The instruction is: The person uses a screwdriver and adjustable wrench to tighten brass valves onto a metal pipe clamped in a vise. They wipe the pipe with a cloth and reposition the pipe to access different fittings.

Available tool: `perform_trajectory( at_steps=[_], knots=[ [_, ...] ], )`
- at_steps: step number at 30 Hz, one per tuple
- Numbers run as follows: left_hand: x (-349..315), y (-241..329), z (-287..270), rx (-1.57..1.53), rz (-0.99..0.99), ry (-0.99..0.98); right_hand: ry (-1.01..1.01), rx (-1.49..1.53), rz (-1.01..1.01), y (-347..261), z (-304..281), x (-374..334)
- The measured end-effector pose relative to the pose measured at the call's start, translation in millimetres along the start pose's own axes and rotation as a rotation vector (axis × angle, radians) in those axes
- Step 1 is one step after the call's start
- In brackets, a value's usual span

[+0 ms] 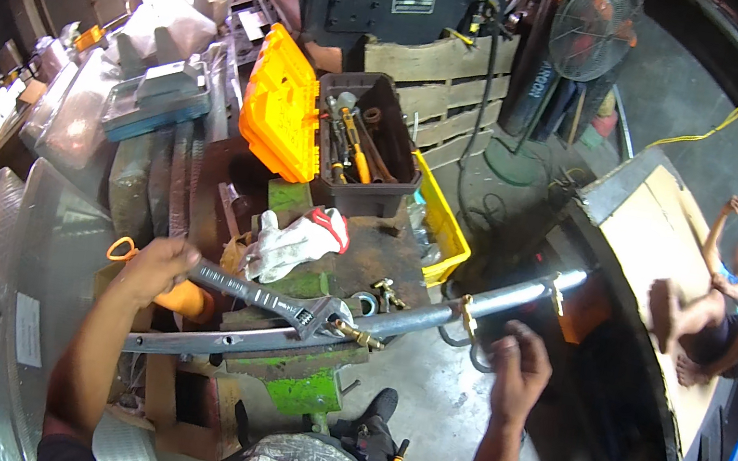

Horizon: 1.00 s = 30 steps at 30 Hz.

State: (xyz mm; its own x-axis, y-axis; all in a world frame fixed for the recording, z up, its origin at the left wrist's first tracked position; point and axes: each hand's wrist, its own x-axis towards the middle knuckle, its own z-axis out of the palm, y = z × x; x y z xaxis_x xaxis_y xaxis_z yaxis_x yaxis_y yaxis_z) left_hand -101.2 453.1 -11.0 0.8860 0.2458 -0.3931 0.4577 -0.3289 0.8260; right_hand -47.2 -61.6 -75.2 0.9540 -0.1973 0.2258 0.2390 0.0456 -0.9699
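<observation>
Here I've got my left hand point(160, 268) clenched round the wrench point(253, 292), its head at the brass fitting point(359, 334) between my hands, my right hand point(520, 373) released, half-curled, near the pipe point(417, 321).

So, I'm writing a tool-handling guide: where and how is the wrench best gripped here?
The wrench is probably best taken by its handle's outer end, coming from the left, fingers wrapped round, as the left hand does. Its long, slim handle points left, while its wider head is at the brass fitting; gripping far from the head should give more leverage.
</observation>
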Motion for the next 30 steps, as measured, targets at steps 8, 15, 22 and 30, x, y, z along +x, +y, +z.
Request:
perform_trajectory(
  at_steps=[8, 15, 22, 30],
  knots=[
    [128.7, 62.6, 69.3, 0.433, 0.326, 0.381, -0.130, -0.451, -0.372, 9.0, 20.3, 114.6],
    [181.0, 162.1, 211.7, 0.674, 0.391, 0.364, -0.127, -0.710, -0.342, 14.4, 44.8, 122.9],
    [93.8, 209.5, 347.5, 0.553, 0.684, 0.157, -0.220, -0.753, -0.330, 14.7, 31.3, 133.4],
    [16.1, 200.3, 384.1, 0.656, 0.878, 0.119, -0.294, -0.552, -0.527, 30.4, 17.1, 140.7]
  ],
)
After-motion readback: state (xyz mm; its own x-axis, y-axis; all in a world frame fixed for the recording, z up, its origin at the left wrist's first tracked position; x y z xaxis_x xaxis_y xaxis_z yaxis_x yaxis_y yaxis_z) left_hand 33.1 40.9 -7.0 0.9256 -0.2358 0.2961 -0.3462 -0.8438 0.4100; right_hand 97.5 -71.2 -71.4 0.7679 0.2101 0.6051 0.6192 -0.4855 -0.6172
